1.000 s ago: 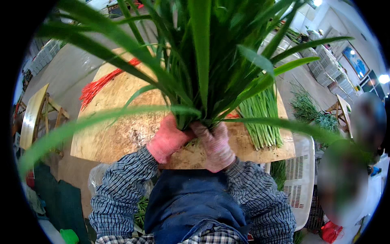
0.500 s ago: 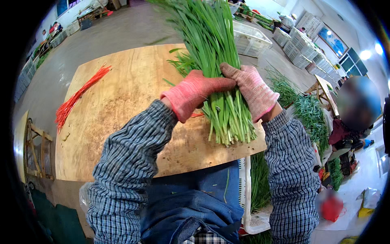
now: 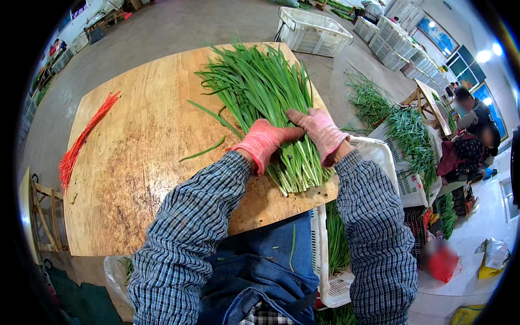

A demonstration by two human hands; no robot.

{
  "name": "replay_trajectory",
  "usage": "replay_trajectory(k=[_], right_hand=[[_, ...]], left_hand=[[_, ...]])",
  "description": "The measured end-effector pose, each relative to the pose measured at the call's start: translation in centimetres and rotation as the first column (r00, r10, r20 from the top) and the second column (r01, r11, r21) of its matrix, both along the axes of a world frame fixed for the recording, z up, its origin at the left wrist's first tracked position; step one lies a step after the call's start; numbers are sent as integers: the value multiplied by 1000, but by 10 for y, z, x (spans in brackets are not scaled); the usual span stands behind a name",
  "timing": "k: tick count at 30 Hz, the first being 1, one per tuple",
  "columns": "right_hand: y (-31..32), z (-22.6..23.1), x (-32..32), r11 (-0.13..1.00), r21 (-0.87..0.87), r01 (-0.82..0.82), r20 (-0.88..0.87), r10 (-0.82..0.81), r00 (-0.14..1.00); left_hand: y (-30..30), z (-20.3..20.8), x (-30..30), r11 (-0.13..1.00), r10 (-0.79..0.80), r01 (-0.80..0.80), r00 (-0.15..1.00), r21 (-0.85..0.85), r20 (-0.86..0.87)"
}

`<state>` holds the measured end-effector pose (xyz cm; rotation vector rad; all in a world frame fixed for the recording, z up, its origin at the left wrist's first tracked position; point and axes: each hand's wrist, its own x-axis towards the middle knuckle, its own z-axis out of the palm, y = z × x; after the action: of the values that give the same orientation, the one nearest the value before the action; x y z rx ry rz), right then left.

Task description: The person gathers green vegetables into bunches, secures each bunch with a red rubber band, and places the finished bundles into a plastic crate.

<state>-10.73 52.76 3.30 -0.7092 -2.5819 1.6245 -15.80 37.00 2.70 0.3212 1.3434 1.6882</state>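
Observation:
A thick bunch of garlic chives lies across the wooden tabletop, its green leaves pointing away and its pale cut stems toward me. My left hand, in a pink knit glove, wraps round the bunch from the left just above the stem ends. From the right, my right hand in a paler pink glove grips the same bunch, its thumb near the left one. The undersides of both hands are hidden. A few loose leaves lie left of the bunch. Farther left rests a bundle of red ties.
Beyond the table stands a white plastic crate. Another white crate with greens stands by my right leg. Heaped greens lie at the right, near seated people. Stacked white crates line the far right.
The bunch has come down onto the tabletop, its leaf tips lower in view and no longer blurred. Both hands still grip it. The view has shifted slightly.

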Motion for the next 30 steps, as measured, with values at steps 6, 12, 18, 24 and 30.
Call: replay_trajectory(k=[6,12,18,24,30], right_hand=[[6,-8,3,932,362,29,-10,-27,1000],[-6,9,21,869,449,207,-155,-152,976],[-40,44,33,932,351,91,-39,-83,996],[-40,11,22,843,538,-4,75,-43,996],[-48,10,18,820,572,-19,134,-71,988]], left_hand=[[-4,16,-3,994,-32,23,996,-103,-81],[-9,29,-10,979,129,-153,977,-135,-171],[-18,9,-30,955,92,-175,942,-240,-323],[-21,-11,-32,944,70,-174,935,-279,-348],[-39,-11,-14,782,207,-565,633,-263,-746]])
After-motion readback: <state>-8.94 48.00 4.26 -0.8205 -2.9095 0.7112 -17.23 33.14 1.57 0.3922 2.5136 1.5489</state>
